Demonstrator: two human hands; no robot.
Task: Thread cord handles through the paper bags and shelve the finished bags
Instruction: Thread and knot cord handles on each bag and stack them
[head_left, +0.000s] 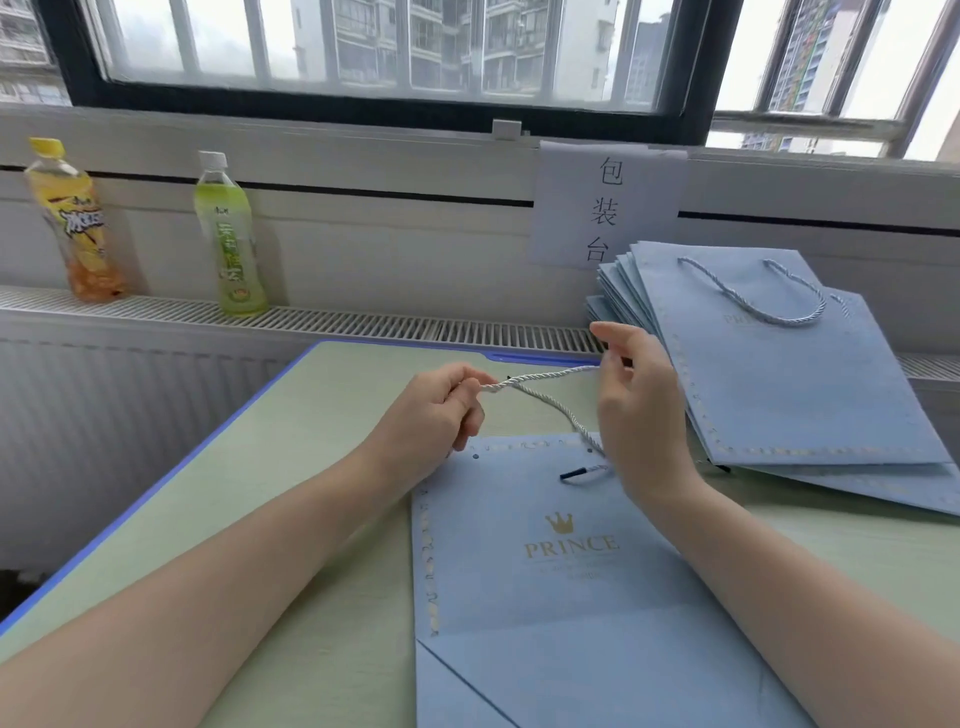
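Both hands grasp 1 white cord: the left hand pinches one end, the right hand pinches the other, just above the flat blue bag on the table. A stack of bags lies right of it.

Single head-worn view, looking forward and down, close over table, facing window

Both forearms are seen bare to the frame edge; no sleeve, glove, ring or watch is worn on the left hand or right hand.
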